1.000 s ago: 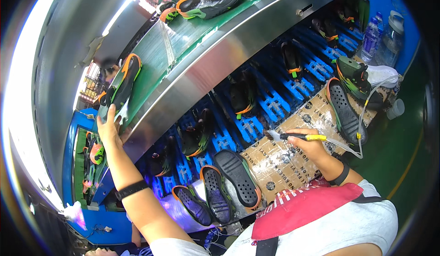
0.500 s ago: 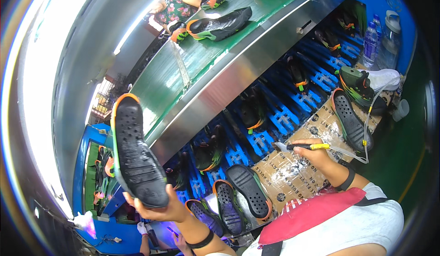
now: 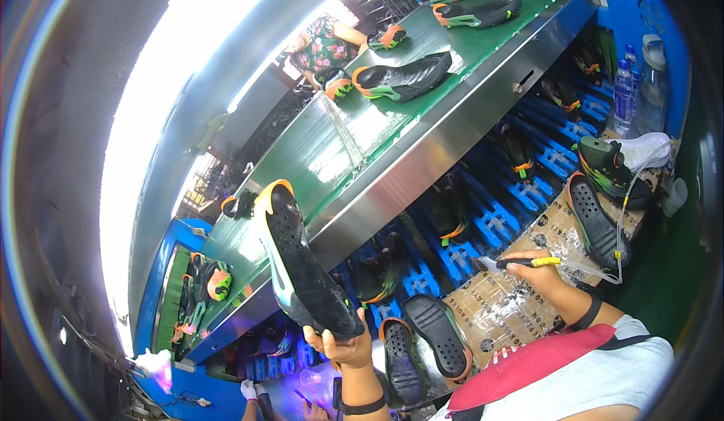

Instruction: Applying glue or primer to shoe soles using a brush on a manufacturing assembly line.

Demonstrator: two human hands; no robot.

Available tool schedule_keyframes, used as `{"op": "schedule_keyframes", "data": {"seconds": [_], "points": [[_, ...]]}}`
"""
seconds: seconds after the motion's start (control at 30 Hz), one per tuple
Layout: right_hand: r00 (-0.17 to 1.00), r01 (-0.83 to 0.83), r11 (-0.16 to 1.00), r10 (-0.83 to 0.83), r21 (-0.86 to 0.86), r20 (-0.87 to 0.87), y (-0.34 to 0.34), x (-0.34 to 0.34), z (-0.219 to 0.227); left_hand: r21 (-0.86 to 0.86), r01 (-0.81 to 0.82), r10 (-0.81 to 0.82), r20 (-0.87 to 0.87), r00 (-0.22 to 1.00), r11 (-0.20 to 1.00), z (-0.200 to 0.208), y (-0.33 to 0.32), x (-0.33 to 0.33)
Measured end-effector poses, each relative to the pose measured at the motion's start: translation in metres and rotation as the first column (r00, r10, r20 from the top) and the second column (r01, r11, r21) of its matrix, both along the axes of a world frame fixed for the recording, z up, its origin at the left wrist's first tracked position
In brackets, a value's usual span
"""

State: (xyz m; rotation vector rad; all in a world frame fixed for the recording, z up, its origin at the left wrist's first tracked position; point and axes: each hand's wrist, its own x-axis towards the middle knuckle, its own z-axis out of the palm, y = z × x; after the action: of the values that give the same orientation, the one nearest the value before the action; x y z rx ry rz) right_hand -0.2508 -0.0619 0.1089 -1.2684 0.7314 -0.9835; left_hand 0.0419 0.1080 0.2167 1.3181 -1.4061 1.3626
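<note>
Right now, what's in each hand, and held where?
Left hand: black studded shoe sole, gripped at its lower end, studs facing the camera. Right hand: yellow-handled brush, held by the handle, tip pointing left.

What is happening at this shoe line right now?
The person's left hand holds a black shoe up, sole toward the camera. The right hand holds a yellow-handled brush over the cardboard sheet, where other soles lie. More shoes sit on the green conveyor belt.
</note>
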Motion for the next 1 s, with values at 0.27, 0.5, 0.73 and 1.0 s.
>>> {"op": "schedule_keyframes", "data": {"seconds": [0.27, 0.5, 0.73, 1.0], "points": [[0.999, -0.007, 1.0, 0.008, -0.01, 0.046, -0.001, 0.001, -0.003, 0.049, -0.175, 0.167, 0.137, 0.976, 0.983, -0.024, 0.005, 0.017], [1.0, -0.004, 1.0, 0.004, 0.009, 0.017, 0.001, 0.0, 0.002, 0.036, -0.22, 0.211, 0.176, 0.962, 0.975, -0.031, 0.005, 0.024], [0.999, -0.005, 1.0, 0.005, 0.0, 0.032, -0.002, 0.004, -0.008, 0.027, -0.218, 0.209, 0.186, 0.96, 0.976, -0.031, 0.004, 0.023], [1.0, -0.003, 1.0, 0.004, -0.015, 0.013, -0.002, 0.002, -0.006, 0.041, -0.194, 0.183, 0.188, 0.965, 0.98, -0.029, 0.005, 0.024]]}}
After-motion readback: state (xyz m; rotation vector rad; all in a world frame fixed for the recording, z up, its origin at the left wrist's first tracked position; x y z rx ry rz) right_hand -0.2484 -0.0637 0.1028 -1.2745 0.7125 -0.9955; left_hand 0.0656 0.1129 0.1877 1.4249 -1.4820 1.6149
